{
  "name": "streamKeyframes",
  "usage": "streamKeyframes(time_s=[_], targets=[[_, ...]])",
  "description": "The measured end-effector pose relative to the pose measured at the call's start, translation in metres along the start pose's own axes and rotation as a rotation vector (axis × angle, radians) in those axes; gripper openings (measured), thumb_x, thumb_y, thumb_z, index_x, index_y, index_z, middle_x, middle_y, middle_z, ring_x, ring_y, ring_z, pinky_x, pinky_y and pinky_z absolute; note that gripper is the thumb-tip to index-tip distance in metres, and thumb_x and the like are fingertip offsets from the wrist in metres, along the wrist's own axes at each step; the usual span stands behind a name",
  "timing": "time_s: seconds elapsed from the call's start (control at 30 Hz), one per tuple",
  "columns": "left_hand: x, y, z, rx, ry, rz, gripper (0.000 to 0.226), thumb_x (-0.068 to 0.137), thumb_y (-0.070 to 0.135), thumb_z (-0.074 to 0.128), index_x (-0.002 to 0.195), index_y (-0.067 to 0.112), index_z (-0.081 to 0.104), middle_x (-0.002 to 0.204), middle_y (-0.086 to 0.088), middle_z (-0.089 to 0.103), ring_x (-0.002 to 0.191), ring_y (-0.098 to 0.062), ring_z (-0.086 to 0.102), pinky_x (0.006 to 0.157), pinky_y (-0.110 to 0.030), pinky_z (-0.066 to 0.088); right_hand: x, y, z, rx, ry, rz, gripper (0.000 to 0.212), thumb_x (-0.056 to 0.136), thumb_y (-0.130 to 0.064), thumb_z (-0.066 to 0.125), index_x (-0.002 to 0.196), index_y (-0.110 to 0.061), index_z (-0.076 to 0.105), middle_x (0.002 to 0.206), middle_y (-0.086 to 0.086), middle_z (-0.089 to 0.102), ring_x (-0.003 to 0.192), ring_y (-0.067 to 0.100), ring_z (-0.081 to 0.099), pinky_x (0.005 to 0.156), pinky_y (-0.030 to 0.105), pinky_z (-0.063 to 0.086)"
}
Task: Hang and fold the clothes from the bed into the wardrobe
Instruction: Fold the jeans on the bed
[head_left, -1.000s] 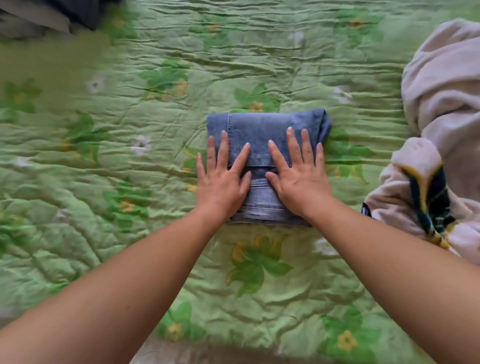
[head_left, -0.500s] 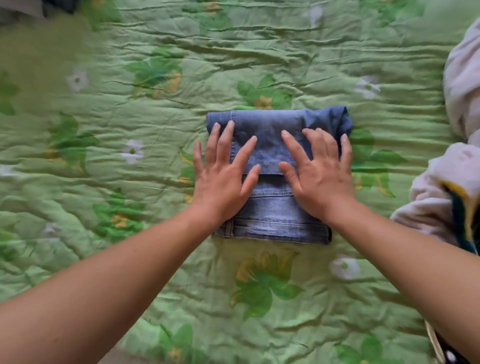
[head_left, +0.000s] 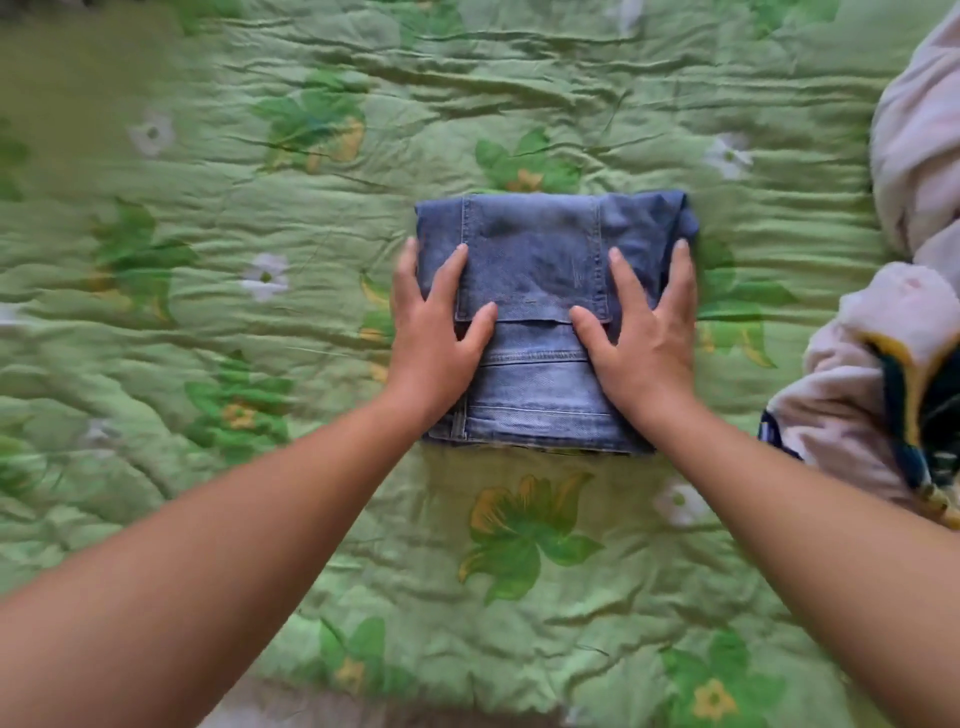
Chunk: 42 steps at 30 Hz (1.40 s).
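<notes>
A pair of blue jeans (head_left: 540, 249) lies folded into a compact rectangle in the middle of the bed. My left hand (head_left: 431, 338) rests on its left side, fingers straight and spread, the outer fingers at the left edge and the thumb on top. My right hand (head_left: 644, 343) lies the same way on the right side, its outer fingers reaching the right edge. Both palms press flat on the denim. The wardrobe is out of view.
The bed is covered by a wrinkled green quilt with a flower print (head_left: 519, 571). A bunched pale pink garment (head_left: 857, 395) with a dark blue and yellow trim lies at the right edge, close to the jeans.
Both hands slid apart from the middle of the folded jeans toward its left and right edges. The camera shifted slightly, so the jeans sit a little higher in view.
</notes>
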<state>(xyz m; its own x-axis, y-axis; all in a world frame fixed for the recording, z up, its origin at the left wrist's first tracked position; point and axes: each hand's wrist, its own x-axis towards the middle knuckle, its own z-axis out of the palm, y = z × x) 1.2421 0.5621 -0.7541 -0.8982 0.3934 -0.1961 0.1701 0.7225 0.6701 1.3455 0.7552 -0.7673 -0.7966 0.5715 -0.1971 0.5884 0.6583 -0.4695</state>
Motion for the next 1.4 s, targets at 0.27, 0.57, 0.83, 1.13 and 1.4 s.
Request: streamKeyframes(time_s=[0.27,0.57,0.83,1.13,1.4], targets=[[-0.024,0.002,-0.038,-0.615,-0.283,-0.223,0.071,0.083,-0.005,0.072,0.141,0.029,0.048,0.140,0.003,0.055,0.126,-0.013,0.058,0.104,-0.026,0.048,-0.016,-0.002,-0.046,1.062,-0.370,0.410,0.050,0.083,0.006,0.070,0.123,-0.024,0.066,0.124,0.011,0.068,0.103,0.023,0.067,0.097,0.039,0.056],[-0.072,0.089,-0.137,-0.212,-0.425,-0.036,0.081,0.080,0.010,0.081,0.150,0.026,0.042,0.143,0.006,0.055,0.122,-0.005,0.058,0.108,-0.025,0.045,-0.085,-0.055,-0.173,0.656,-0.472,0.135,0.068,0.075,0.011,0.072,0.127,-0.031,0.060,0.132,0.001,0.064,0.116,0.018,0.061,0.103,0.028,0.047],[-0.137,0.204,-0.229,-0.026,-0.485,0.250,0.088,0.076,0.037,0.082,0.150,0.043,0.035,0.145,0.015,0.054,0.127,-0.005,0.055,0.107,-0.034,0.047,-0.202,-0.093,-0.330,0.450,-0.263,0.200,0.064,0.077,-0.013,0.075,0.132,-0.042,0.057,0.124,-0.004,0.064,0.107,0.014,0.065,0.099,0.032,0.050],[-0.217,0.343,-0.273,0.120,-0.572,0.568,0.079,0.075,0.038,0.084,0.141,0.043,0.040,0.132,0.010,0.058,0.106,-0.012,0.058,0.085,-0.031,0.047,-0.349,-0.100,-0.452,0.406,0.011,0.332,0.067,0.076,-0.023,0.077,0.136,-0.040,0.052,0.126,0.002,0.057,0.110,0.021,0.061,0.098,0.035,0.048],[-0.287,0.432,-0.244,0.202,-0.700,0.760,0.080,0.077,0.039,0.083,0.145,0.040,0.040,0.134,0.003,0.058,0.117,-0.019,0.058,0.088,-0.029,0.045,-0.457,-0.044,-0.494,0.497,0.208,0.426,0.066,0.068,-0.036,0.075,0.130,-0.044,0.055,0.122,-0.002,0.061,0.112,0.019,0.062,0.103,0.044,0.049]])
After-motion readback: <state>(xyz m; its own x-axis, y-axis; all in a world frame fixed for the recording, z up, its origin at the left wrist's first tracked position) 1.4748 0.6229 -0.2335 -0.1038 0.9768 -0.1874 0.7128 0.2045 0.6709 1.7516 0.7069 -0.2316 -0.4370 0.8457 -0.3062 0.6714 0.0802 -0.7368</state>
